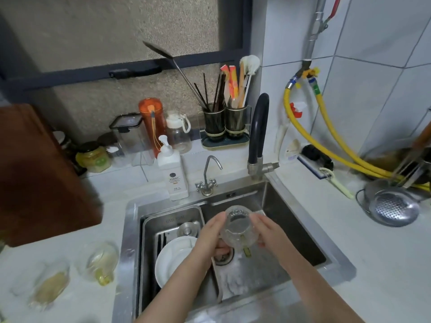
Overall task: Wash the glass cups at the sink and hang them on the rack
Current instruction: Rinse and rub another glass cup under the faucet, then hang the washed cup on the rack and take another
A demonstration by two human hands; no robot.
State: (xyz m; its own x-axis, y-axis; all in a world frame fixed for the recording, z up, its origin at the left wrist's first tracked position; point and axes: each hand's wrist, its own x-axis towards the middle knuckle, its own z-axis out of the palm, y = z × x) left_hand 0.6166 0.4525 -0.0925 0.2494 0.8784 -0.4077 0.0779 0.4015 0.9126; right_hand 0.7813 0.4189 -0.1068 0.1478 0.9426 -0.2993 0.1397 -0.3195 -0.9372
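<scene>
Both hands' grips, left [211,236] and right [268,231], clasp a seemingly empty glass cup [238,226] over the sink [291,231]

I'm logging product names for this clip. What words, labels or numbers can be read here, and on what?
None can be read.
Soap pump bottle: round dark logo and small print lines, too blurred to read.
Sink insert tray: stamped lettering on its rim, too blurred.
White bottle by the black tap: small label, unreadable.
</scene>
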